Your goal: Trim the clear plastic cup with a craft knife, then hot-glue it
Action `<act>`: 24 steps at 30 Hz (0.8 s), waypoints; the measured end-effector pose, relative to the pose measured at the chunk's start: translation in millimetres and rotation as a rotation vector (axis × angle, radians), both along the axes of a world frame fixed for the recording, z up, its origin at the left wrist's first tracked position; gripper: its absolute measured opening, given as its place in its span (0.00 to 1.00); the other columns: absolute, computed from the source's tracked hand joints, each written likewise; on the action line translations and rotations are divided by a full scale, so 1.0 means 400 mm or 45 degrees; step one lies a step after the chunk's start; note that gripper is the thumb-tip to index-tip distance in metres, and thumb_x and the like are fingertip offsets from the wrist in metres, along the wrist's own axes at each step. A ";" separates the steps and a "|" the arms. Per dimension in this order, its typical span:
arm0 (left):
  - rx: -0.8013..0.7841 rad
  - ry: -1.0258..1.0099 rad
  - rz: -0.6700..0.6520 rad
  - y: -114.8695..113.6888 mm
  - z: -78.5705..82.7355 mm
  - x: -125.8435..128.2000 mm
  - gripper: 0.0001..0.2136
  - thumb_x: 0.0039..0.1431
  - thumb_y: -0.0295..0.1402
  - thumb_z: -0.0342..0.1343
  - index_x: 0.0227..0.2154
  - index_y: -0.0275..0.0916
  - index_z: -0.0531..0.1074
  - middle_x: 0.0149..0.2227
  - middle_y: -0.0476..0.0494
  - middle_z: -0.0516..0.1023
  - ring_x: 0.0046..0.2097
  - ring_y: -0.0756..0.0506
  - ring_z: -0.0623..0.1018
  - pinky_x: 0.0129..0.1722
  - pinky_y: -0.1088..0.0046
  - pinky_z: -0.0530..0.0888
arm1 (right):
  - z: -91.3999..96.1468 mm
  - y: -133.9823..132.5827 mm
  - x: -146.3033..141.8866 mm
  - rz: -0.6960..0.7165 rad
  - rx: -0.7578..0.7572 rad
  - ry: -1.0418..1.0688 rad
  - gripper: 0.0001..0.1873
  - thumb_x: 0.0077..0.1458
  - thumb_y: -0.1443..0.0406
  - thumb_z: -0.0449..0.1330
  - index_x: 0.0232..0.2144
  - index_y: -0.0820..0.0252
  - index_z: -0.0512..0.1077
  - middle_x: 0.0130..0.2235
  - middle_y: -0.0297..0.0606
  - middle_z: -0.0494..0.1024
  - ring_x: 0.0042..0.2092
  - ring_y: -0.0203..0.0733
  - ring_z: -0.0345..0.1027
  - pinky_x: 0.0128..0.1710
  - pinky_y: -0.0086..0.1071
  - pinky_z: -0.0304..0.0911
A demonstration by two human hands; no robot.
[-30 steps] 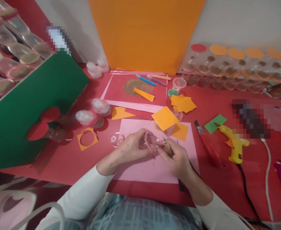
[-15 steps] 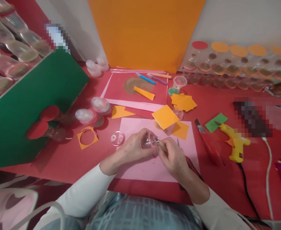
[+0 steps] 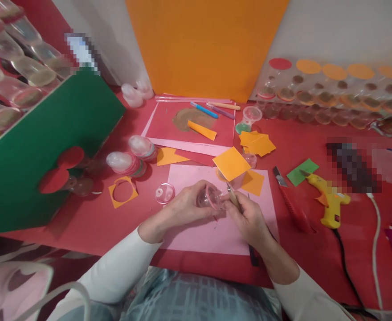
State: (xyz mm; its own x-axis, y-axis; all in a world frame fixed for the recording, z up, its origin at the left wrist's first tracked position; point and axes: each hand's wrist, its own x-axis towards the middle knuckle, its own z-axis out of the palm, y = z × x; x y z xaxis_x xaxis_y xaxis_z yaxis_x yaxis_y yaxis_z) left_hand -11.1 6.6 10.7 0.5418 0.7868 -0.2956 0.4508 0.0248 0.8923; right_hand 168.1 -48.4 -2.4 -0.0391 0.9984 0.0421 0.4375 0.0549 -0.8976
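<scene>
My left hand (image 3: pixel 185 206) is closed around a small clear plastic cup (image 3: pixel 209 197) with a pink rim, held on its side over a pink paper sheet (image 3: pixel 216 232). My right hand (image 3: pixel 246 215) pinches a thin wooden-handled tool (image 3: pixel 232 195) whose tip touches the cup's rim. Both hands meet at the middle of the pink sheet. An orange paper square (image 3: pixel 231 162) lies just beyond the hands.
A green board (image 3: pixel 42 151) with red discs stands at left. Clear cups (image 3: pixel 129 162), an orange cut-out frame (image 3: pixel 122 191), a red craft knife (image 3: pixel 291 205) and a yellow glue gun (image 3: pixel 329 200) with cord lie around. A rack of cups (image 3: pixel 332 98) leans at the back right.
My right hand has shifted slightly at the cup's rim, and the tool's tip shows again above my fingers. The left hand keeps the cup in the same spot.
</scene>
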 end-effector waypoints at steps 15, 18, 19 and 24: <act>-0.214 -0.397 -0.033 0.003 0.011 -0.001 0.19 0.49 0.39 0.65 0.41 0.39 0.66 0.44 0.42 0.76 0.43 0.46 0.76 0.41 0.68 0.75 | -0.006 -0.007 0.004 -0.073 0.230 -0.233 0.11 0.58 0.66 0.52 0.24 0.54 0.59 0.20 0.26 0.60 0.22 0.34 0.56 0.23 0.27 0.56; -0.215 -0.414 -0.011 -0.001 0.009 0.000 0.19 0.51 0.39 0.63 0.43 0.41 0.64 0.47 0.42 0.74 0.45 0.45 0.76 0.42 0.68 0.75 | -0.005 -0.005 0.006 -0.068 0.234 -0.164 0.15 0.58 0.66 0.53 0.21 0.54 0.56 0.20 0.27 0.61 0.23 0.33 0.59 0.25 0.26 0.57; -0.196 -0.404 -0.001 -0.002 0.008 0.000 0.19 0.51 0.38 0.64 0.43 0.41 0.64 0.47 0.42 0.74 0.45 0.45 0.76 0.42 0.69 0.75 | -0.006 -0.005 0.006 -0.066 0.215 -0.140 0.14 0.57 0.66 0.54 0.21 0.55 0.58 0.21 0.27 0.63 0.24 0.33 0.60 0.26 0.26 0.58; -0.079 -0.393 0.043 -0.008 0.000 0.000 0.20 0.51 0.38 0.64 0.45 0.42 0.64 0.48 0.43 0.71 0.46 0.45 0.74 0.41 0.70 0.75 | -0.011 -0.002 -0.005 -0.012 0.033 0.023 0.03 0.51 0.68 0.57 0.28 0.56 0.65 0.26 0.30 0.70 0.28 0.36 0.66 0.29 0.28 0.62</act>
State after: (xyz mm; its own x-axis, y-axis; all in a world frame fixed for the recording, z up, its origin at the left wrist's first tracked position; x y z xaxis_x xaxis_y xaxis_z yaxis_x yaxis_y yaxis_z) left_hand -11.1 3.5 10.8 0.5871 0.7916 -0.1691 0.1571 0.0935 0.9831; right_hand 166.1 -49.1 -6.7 -0.0283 0.9972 0.0686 0.4219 0.0741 -0.9036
